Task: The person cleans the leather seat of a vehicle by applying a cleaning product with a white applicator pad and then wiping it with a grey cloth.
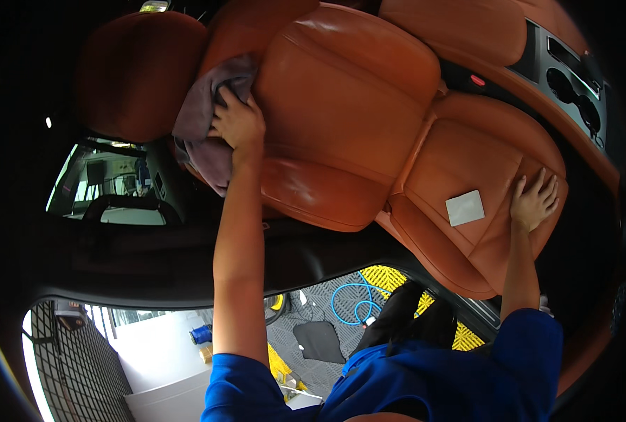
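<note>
My left hand (237,120) presses a purple-grey cloth (199,108) against the upper side of an orange-brown leather seat backrest (339,116), just below the headrest (139,79). Folds of the cloth spread around the fingers and hang down beside the wrist. Flat on the front part of the seat cushion (471,142) rests my right hand (535,203), fingers apart and holding nothing. A small pale square pad (465,208) lies on the cushion to the left of that hand.
A center console (568,79) with cup holders runs along the seat's far side, near a red seat-belt buckle (477,80). Through the door opening, a blue hose (352,304) and a dark mat (319,342) lie on grey and yellow floor tiles (384,277).
</note>
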`<act>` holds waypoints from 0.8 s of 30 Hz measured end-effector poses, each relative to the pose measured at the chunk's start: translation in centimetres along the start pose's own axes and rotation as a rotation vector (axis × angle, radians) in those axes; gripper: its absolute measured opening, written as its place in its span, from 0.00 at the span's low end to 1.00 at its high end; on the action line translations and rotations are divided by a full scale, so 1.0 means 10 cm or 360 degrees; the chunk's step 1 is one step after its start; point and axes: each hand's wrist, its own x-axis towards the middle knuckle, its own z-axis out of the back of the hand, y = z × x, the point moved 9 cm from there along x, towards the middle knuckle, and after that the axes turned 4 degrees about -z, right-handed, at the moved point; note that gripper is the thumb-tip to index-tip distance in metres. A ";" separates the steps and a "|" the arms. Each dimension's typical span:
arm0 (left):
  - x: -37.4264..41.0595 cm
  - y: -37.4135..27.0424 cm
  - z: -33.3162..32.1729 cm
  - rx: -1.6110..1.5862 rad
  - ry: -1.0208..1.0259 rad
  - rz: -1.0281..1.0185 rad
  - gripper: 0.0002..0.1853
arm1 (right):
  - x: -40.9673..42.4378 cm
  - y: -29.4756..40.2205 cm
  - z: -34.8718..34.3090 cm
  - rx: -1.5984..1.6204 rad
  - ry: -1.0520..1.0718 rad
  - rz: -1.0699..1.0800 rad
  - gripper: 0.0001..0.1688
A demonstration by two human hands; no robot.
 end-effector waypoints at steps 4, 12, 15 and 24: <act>0.41 -0.51 -0.14 -0.0062 -0.0168 -0.0429 0.36 | 0.00 -0.07 0.07 0.0043 -0.0125 -0.0010 0.37; 1.31 -1.76 0.02 -0.0286 -0.0770 -0.0744 0.35 | -0.02 -0.08 0.17 0.0370 -0.0344 -0.0033 0.35; 1.42 -2.09 0.00 -0.0756 -0.0721 -0.0804 0.33 | -0.04 -0.10 0.10 0.0349 -0.0353 -0.0042 0.36; 0.03 -3.13 -0.38 -0.0634 0.0150 -0.1222 0.26 | -0.05 -0.07 0.01 0.0169 -0.0316 -0.0069 0.37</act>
